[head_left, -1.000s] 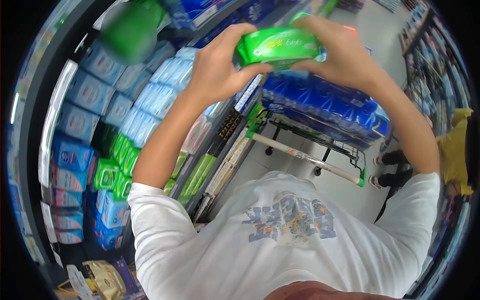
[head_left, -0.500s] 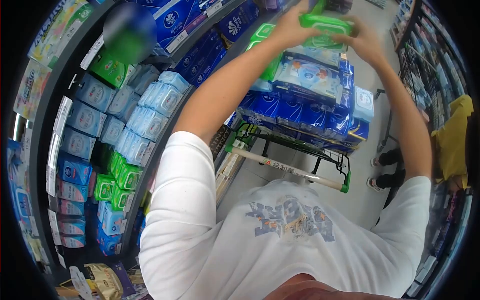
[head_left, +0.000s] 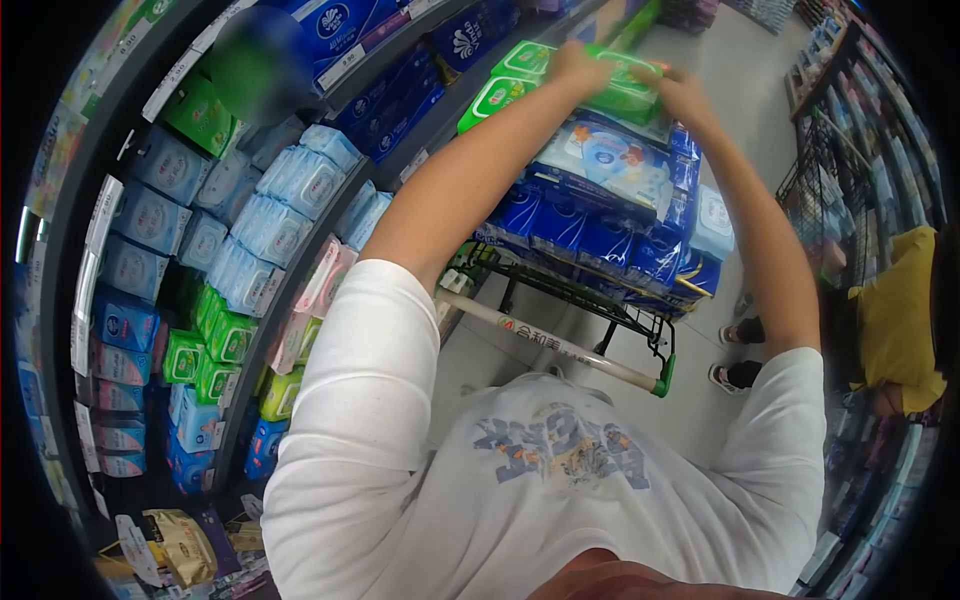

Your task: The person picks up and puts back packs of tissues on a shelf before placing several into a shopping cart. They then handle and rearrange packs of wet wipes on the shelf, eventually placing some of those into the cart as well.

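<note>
Between my two hands is a green pack of wet wipes (head_left: 625, 98), at the top of a loaded shopping cart. My left hand (head_left: 580, 70) grips its left end, fingers bent over the edge. At the right end, my right hand (head_left: 686, 98) has its fingers closed on the pack's side. Directly to the left sit more green wipe packs (head_left: 497, 101). A pale blue and white pack (head_left: 610, 160) lies nearer to me, over dark blue tissue packs (head_left: 555, 230). One light blue pack (head_left: 711, 222) stands at the stack's right side.
The cart's handle (head_left: 550, 341) runs between me and the stack. Shelves on the left carry blue wipe packs (head_left: 285, 230), green packs (head_left: 231, 338) and dark blue tissue packs (head_left: 395, 108). A person in yellow (head_left: 897, 310) stands on the right, near a black wire basket (head_left: 835, 170).
Both hands have come down with the green pack, which now lies flatter and lower on the stack. The view has shifted slightly, and the left-hand green packs show more fully.
</note>
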The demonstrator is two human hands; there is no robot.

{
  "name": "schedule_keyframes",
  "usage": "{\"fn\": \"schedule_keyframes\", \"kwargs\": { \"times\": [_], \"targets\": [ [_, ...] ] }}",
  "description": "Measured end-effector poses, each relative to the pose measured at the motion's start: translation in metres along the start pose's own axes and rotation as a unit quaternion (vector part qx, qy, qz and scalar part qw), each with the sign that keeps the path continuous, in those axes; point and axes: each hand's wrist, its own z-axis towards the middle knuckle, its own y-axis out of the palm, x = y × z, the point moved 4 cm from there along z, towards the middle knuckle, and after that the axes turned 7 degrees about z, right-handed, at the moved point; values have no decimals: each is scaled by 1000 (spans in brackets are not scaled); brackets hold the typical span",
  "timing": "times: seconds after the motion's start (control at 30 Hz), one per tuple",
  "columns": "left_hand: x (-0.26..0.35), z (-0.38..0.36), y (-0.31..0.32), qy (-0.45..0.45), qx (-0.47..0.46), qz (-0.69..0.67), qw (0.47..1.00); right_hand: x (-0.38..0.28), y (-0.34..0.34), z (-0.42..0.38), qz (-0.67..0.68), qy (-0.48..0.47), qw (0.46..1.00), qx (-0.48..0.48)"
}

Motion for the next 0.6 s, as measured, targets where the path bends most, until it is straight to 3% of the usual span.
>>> {"fn": "schedule_keyframes", "kwargs": {
  "times": [0.07, 0.2, 0.27, 0.37, 0.43, 0.5, 0.57, 0.6],
  "targets": [
    [9, -9, -11, 20, -22, 50, 998, 2, -1, 0, -8, 3, 1000, 1],
    [10, -28, -42, 86, -13, 25, 996, -16, -2, -15, -57, -10, 998, 27],
    [11, -52, -71, 276, 120, 107, 948, -25, -4, -22, -86, -24, 995, 44],
    [-28, -74, -110, 340, 182, 122, 915, -38, 4, -22, -105, -74, 988, 85],
    [-55, -100, -151, 370, 242, 157, 883, -65, 11, -28, -191, -283, 914, 220],
    [-86, -120, -197, 356, 269, 155, 881, -94, 25, -39, -176, -305, 913, 207],
    [-115, -147, -247, 326, 304, 171, 879, -136, 52, -57, -188, -430, 863, 185],
    [-133, -159, -269, 301, 311, 185, 882, -158, 69, -68, -177, -440, 865, 164]
  ]
}}
